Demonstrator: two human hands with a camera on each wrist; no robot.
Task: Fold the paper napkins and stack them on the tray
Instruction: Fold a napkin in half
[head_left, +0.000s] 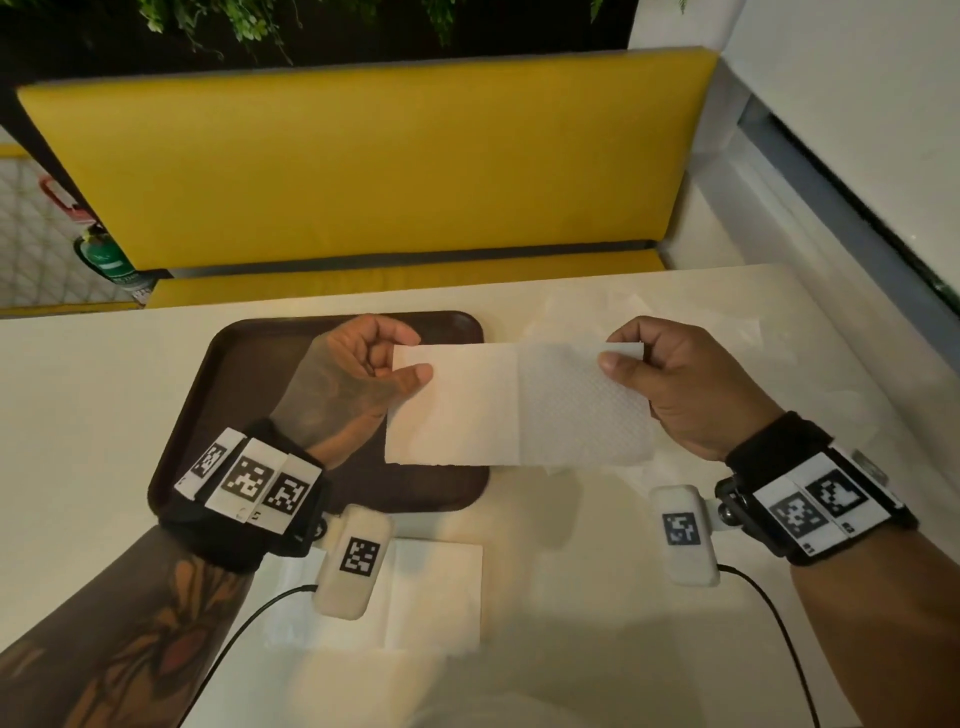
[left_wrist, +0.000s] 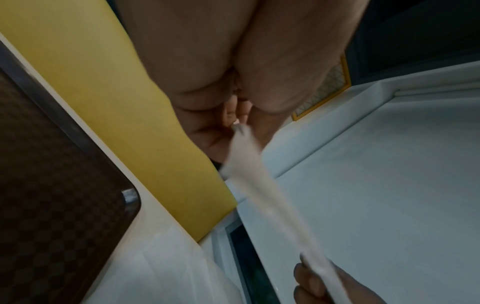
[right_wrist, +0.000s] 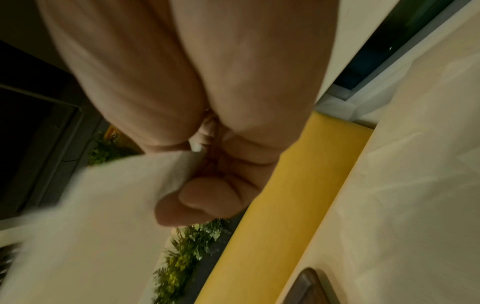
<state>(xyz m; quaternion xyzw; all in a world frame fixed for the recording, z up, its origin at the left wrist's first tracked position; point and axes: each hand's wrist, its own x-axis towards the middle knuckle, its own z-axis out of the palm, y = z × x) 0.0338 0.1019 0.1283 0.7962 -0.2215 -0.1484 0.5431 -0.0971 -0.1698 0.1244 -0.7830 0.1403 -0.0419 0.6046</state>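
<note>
1 tray (head_left: 187, 410), 3 napkins (head_left: 514, 405), 2 hands (head_left: 363, 374)

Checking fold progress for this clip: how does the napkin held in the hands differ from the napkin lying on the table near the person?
The held napkin is up in the air, pinched at its ends by the left hand and right hand; the table napkin lies flat and untouched. The held napkin hangs partly over the brown tray; the table napkin lies off it, nearer the person. Both are white paper with a visible crease.
</note>
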